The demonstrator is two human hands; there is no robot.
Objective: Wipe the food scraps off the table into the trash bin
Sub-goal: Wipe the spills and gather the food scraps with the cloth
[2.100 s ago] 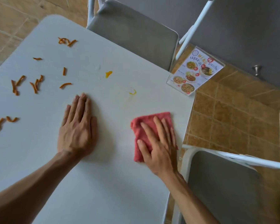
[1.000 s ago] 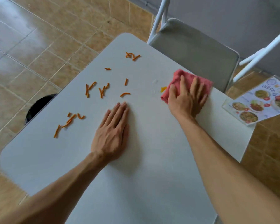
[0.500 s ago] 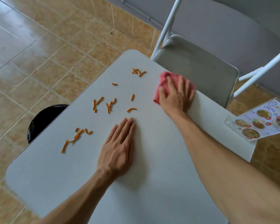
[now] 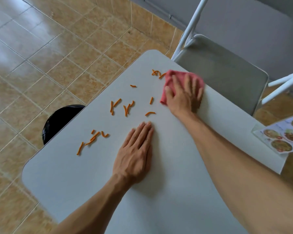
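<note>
Seen from the head camera, a white table (image 4: 159, 191) is shown partway through a clean-up. A pink cloth (image 4: 169, 76) is pressed flat under the right hand (image 4: 184, 98) near the far corner, at about one o'clock from the table's middle. The fingers are spread across the cloth, though their tips are blurred. The left hand (image 4: 135, 154) is laid palm-down on bare tabletop near the centre, its fingers straight and pressed together, holding nothing. Orange food scraps (image 4: 125, 107) are scattered in loose clusters between ten and twelve o'clock from the left hand. One small clump lies just beside the cloth's left edge. A black trash bin (image 4: 61, 120) is partly seen on the tiled floor under the table's left edge, at about nine o'clock. A grey folding chair (image 4: 223, 76) stands beyond the far edge, and a picture menu (image 4: 281, 137) overhangs the table at three o'clock. The job is judged barely begun: no scrap appears to have been gathered or tipped over the edge. All the clusters are left to be swept leftward toward the bin.
</note>
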